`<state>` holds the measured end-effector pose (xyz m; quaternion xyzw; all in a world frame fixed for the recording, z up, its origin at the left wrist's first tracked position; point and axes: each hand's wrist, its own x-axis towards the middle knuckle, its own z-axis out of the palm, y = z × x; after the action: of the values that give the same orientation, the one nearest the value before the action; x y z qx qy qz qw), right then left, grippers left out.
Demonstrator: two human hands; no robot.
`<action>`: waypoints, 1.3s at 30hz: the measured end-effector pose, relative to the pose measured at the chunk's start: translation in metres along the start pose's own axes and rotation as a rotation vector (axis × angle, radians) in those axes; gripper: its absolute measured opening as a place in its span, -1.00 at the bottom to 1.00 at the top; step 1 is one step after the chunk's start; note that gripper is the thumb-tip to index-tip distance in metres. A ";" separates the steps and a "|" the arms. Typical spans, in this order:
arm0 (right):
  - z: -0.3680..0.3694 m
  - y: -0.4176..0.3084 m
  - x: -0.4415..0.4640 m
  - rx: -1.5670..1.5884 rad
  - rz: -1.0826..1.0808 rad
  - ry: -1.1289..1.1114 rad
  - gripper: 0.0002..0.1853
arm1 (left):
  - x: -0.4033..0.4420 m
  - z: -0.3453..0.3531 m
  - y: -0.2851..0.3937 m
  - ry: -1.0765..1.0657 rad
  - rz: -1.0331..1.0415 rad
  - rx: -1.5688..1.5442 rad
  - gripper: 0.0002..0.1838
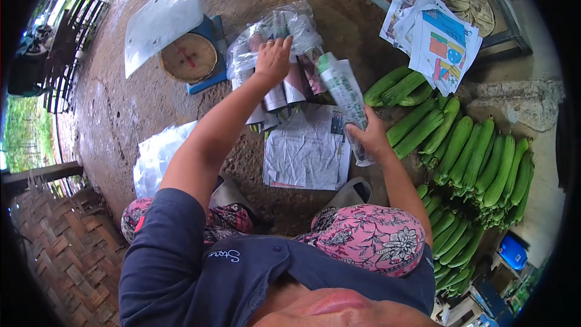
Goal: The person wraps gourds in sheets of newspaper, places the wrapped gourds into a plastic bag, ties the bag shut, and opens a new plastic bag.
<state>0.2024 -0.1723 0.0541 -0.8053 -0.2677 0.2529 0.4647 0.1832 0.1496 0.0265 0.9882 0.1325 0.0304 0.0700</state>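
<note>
My left hand [274,60] is on a clear plastic bag [299,21], its fingers bent over the plastic near the bag's opening. Several paper-wrapped rolls [275,98] lie partly in the bag, with ends sticking out toward me. In my right hand [370,136] is a long newspaper-wrapped roll [343,91], gripped near its lower end and slanting up toward the bag. What is inside the wrapping is hidden. Flat newspaper sheets [305,160] lie on the ground between my feet and the rolls.
A blue scale [212,54] with a metal pan [166,21] stands to the left. More clear plastic [158,156] lies at lower left. Rows of long green gourds [478,160] fill the right side. Above them is a stack of printed paper [442,42]. A woven panel [57,248] stands at far left.
</note>
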 end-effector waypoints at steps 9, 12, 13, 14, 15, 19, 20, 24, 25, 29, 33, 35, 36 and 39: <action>0.027 -0.021 0.067 0.002 -0.097 -0.089 -0.30 | 0.077 -0.028 0.020 -0.006 0.038 -0.250 -0.75; 0.031 -0.025 0.107 0.085 0.036 -0.106 -0.34 | 0.078 -0.024 0.030 0.067 0.167 -0.133 -0.76; 0.035 -0.019 0.119 0.141 -0.003 -0.059 -0.35 | 0.079 -0.024 0.034 0.088 0.181 -0.067 -0.80; 0.039 -0.011 0.131 0.195 -0.043 -0.011 -0.37 | 0.080 -0.025 0.039 0.107 0.211 -0.055 -0.81; 0.042 -0.003 0.142 0.247 -0.085 0.034 -0.38 | 0.079 -0.026 0.044 0.127 0.238 -0.044 -0.82; 0.036 0.015 0.174 0.630 0.126 -0.033 -0.51 | 0.077 -0.025 0.055 0.115 0.281 0.003 -0.77; 0.034 0.020 0.180 0.661 0.119 -0.034 -0.53 | 0.074 -0.024 0.057 0.107 0.282 -0.004 -0.76; 0.045 0.053 0.201 0.775 0.192 0.028 -0.55 | 0.070 -0.008 0.064 0.053 0.286 -0.038 -0.70; 0.047 0.061 0.207 0.797 0.254 0.025 -0.55 | 0.066 -0.005 0.065 0.026 0.300 -0.043 -0.69; 0.054 0.084 0.218 0.215 0.056 0.203 -0.58 | 0.052 0.010 0.063 0.056 0.293 -0.120 -0.77; 0.053 0.072 0.207 -0.192 -0.041 0.280 -0.61 | 0.051 0.013 0.063 0.092 0.245 -0.100 -0.86; 0.057 0.076 0.211 -0.200 0.058 0.301 -0.62 | 0.053 0.013 0.065 0.046 0.215 -0.068 -0.82; 0.056 0.077 0.211 -0.201 0.101 0.310 -0.63 | 0.053 0.011 0.068 -0.023 0.153 -0.055 -0.74; 0.049 0.073 0.203 -0.258 0.067 0.340 -0.63 | 0.052 0.007 0.072 0.008 0.154 -0.049 -0.74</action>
<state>0.3329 -0.0378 -0.0640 -0.8975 -0.1886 0.0925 0.3877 0.2523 0.0934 0.0324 0.9934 0.0558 0.0427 0.0909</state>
